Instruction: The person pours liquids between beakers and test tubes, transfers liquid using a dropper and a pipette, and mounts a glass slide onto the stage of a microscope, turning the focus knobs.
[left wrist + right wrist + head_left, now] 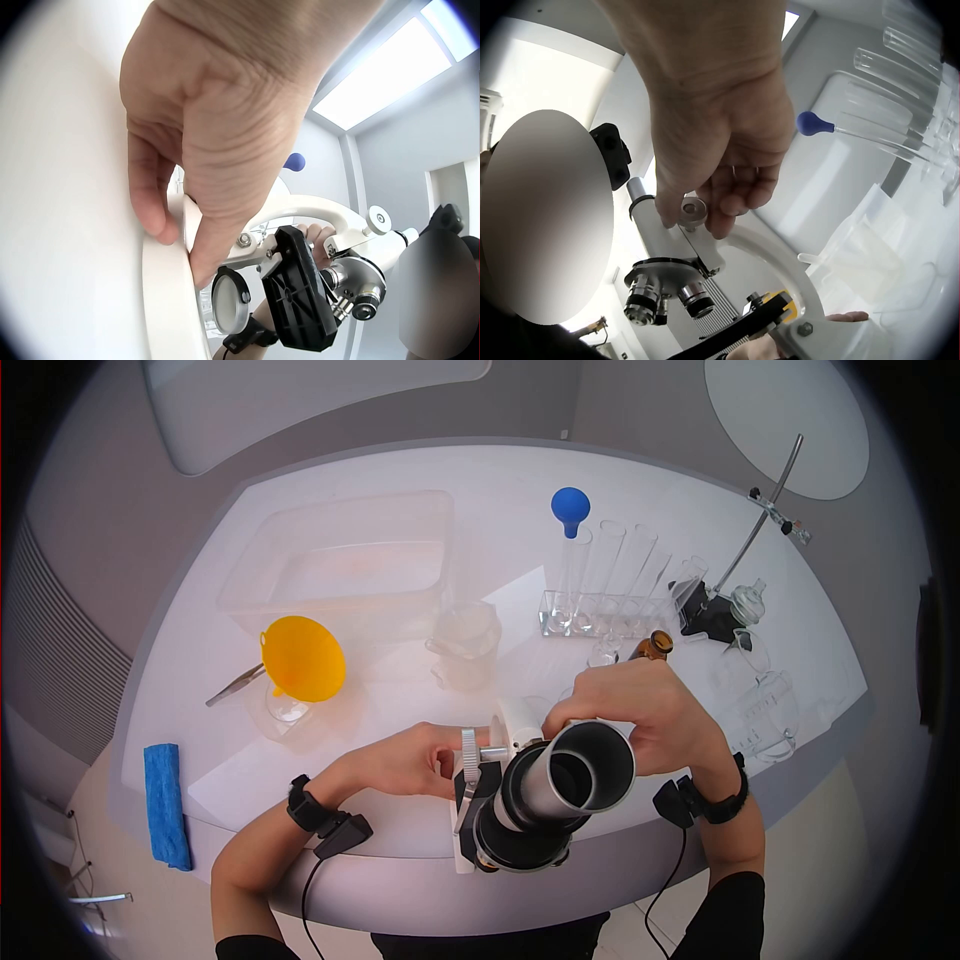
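A white microscope with a silver and black eyepiece tube stands at the table's front edge, tube toward the person. My left hand is low on its left side; in the left wrist view the thumb and fingers grip the white base. Up at the arm, my right hand pinches a round focus knob between thumb and fingers in the right wrist view. Beneath that hand hang the objective lenses. The black stage and round mirror show in the left wrist view.
Behind the hands are a clear plastic tub, a plastic jug, a yellow funnel and tweezers. Test tubes in a rack, a brown bottle, glassware and a stand occupy the right. A blue cloth lies left.
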A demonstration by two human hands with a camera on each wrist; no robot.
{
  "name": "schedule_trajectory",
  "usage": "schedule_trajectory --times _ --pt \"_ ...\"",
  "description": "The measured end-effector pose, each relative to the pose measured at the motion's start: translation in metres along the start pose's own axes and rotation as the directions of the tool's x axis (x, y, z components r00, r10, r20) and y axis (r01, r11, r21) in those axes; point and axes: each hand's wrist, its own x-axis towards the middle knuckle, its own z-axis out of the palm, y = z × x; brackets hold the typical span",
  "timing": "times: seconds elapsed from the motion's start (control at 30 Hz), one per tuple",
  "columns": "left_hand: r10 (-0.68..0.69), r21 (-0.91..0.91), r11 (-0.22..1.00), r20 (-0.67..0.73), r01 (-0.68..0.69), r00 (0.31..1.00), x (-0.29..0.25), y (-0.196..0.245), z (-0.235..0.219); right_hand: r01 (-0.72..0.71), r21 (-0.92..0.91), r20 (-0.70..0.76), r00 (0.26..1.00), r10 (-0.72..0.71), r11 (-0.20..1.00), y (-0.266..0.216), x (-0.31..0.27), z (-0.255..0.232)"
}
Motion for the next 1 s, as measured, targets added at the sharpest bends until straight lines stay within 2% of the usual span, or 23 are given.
schedule_trajectory --times 0.27,0.33,0.37,0.43,0.53,0.67,0.73,0.83,1.0 --pt "-0.014 0.002 1.0 0.007 0.014 1.0 0.0 -0.002 -0.001 -0.052 -0.034 0.033 0.998 0.053 0.998 -0.001 -0.002 -0.007" --pt "0.008 -0.016 1.0 0.005 -0.008 1.0 -0.001 -0.003 -0.001 -0.111 0.1 0.101 0.99 0.101 0.989 0.007 -0.006 -0.01" --pt "0.009 -0.017 1.0 0.003 -0.009 1.0 -0.001 -0.002 -0.001 -0.11 0.1 0.103 0.99 0.1 0.989 0.009 -0.006 -0.009" --pt "-0.004 -0.001 1.0 0.006 0.004 1.0 -0.001 0.0 -0.001 -0.121 0.228 0.145 0.985 0.09 0.966 0.014 -0.006 -0.006" --pt "-0.036 0.0 0.999 0.015 0.036 0.999 -0.001 -0.001 -0.001 -0.15 0.324 0.104 0.987 0.122 0.934 0.018 -0.005 -0.002" --pt "-0.024 -0.042 0.999 0.0 0.024 1.0 -0.003 0.005 0.0 -0.161 0.259 0.111 0.984 0.137 0.952 0.013 -0.002 -0.003" --pt "0.01 0.033 0.999 -0.022 -0.01 1.0 -0.004 0.012 -0.001 -0.119 0.197 0.061 0.992 0.109 0.973 0.004 -0.002 0.0" --pt "0.03 0.017 0.999 -0.027 -0.03 0.999 -0.003 0.005 -0.001 -0.098 0.129 0.05 0.995 0.092 0.987 0.002 -0.001 -0.001" --pt "-0.025 -0.001 1.0 -0.039 0.025 0.999 -0.004 0.008 0.0 -0.073 0.119 0.029 0.997 0.07 0.99 0.001 0.0 0.0"
